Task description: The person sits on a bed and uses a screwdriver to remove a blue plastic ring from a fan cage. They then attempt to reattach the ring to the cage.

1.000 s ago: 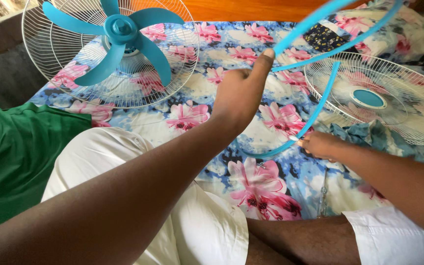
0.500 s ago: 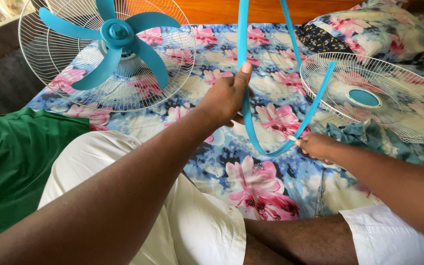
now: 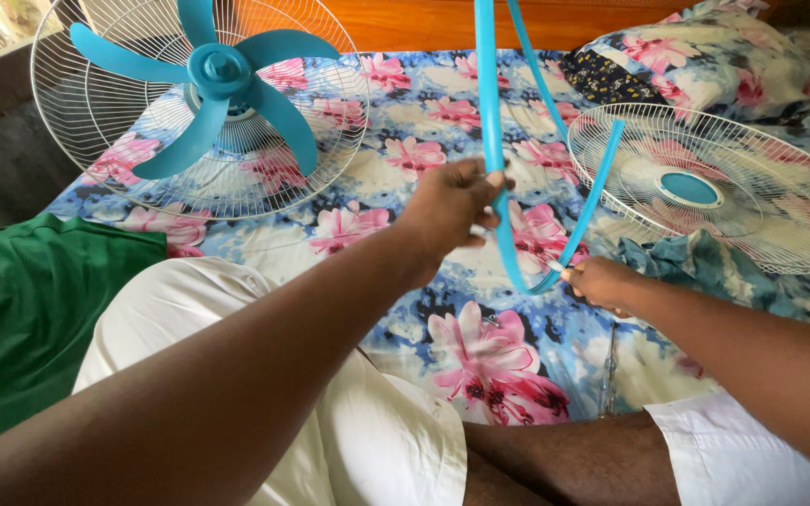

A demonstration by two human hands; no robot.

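The blue plastic ring now stands nearly edge-on to the camera, a narrow upright loop; a second ago it lay tilted wide toward the right, and half a second ago it was already turning upright. The left hand has come lower and closer along the ring, and its fingers are curled tight around the left strand. The right hand has kept its place at the bottom curve of the ring, with its fingers pinching the band there.

The ring hangs above a bed covered by a floral sheet, blue and white with large pink flowers. Left of the ring, a white wire fan guard lies on the sheet with blue fan blades on it. Right of the ring lies a second wire guard with a blue centre cap, one edge touching a crumpled teal cloth. Behind the ring, a flowered pillow rests against an orange wooden headboard. Nearer than the ring are the person's white shorts, and a green cloth is well to its left.
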